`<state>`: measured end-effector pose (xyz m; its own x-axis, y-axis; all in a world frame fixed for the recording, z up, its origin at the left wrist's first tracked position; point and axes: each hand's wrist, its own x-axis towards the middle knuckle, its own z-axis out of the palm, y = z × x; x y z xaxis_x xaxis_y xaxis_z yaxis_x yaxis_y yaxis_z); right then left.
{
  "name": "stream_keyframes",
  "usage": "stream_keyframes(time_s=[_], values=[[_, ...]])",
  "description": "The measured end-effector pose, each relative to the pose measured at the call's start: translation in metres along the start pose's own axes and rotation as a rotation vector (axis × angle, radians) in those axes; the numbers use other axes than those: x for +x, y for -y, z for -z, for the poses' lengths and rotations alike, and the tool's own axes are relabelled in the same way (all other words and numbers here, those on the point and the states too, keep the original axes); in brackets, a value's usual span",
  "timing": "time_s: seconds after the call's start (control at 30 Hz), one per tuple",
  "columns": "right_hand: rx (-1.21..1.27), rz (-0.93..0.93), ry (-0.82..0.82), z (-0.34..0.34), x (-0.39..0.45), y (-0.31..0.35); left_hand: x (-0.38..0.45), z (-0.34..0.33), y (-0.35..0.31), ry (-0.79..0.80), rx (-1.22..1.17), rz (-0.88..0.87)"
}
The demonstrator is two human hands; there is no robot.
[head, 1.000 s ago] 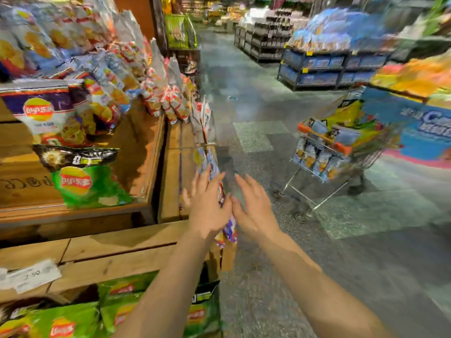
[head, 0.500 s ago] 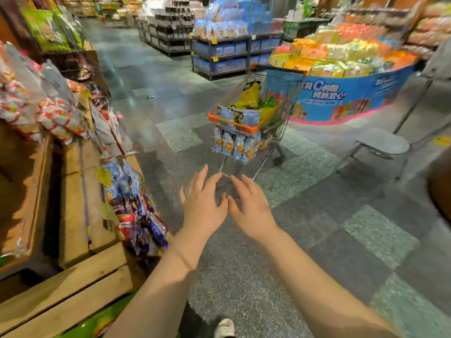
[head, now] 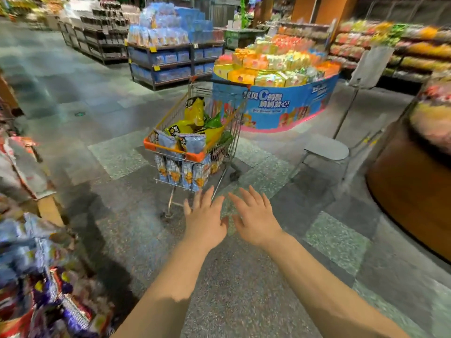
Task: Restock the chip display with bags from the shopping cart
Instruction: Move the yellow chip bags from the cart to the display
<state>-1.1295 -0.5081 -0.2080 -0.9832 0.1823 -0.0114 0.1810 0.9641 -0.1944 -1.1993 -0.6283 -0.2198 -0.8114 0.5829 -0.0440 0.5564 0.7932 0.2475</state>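
Both hands, left hand (head: 205, 222) and right hand (head: 256, 220), reach forward empty with fingers spread, near a shopping cart (head: 195, 156) holding chip bags (head: 192, 113).

Chip display (head: 36, 276) blurred, cut off left — far shelves (head: 402, 45) smeared

Orange-rimmed shopping cart (head: 174, 153) holds yellow, green and pale-blue bags (head: 192, 142); speckled grey floor (head: 127, 230).

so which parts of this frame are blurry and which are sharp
Head view: the shopping cart, left hand and right hand are fairly sharp mid-frame; the chip bags at the left edge and the shelves top right are smeared by motion blur; wide-angle distortion bends the edges.
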Motion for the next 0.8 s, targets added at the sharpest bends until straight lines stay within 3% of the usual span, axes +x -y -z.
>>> stream_keyframes(time_s=[0.17,0.37,0.53,0.8], values=[[-0.057,-0.071,0.031,0.011,0.058,-0.05,0.08,-0.002,-0.025,0.041,0.084,-0.134],[-0.06,-0.107,0.116,0.005,0.108,-0.105,0.151,-0.016,-0.042,0.109,0.136,-0.144],[-0.063,-0.05,0.166,0.007,0.181,-0.151,0.224,-0.026,-0.047,0.11,0.173,-0.064],[-0.017,0.1,0.092,0.042,0.33,-0.228,0.368,-0.004,-0.06,0.024,0.239,0.085]])
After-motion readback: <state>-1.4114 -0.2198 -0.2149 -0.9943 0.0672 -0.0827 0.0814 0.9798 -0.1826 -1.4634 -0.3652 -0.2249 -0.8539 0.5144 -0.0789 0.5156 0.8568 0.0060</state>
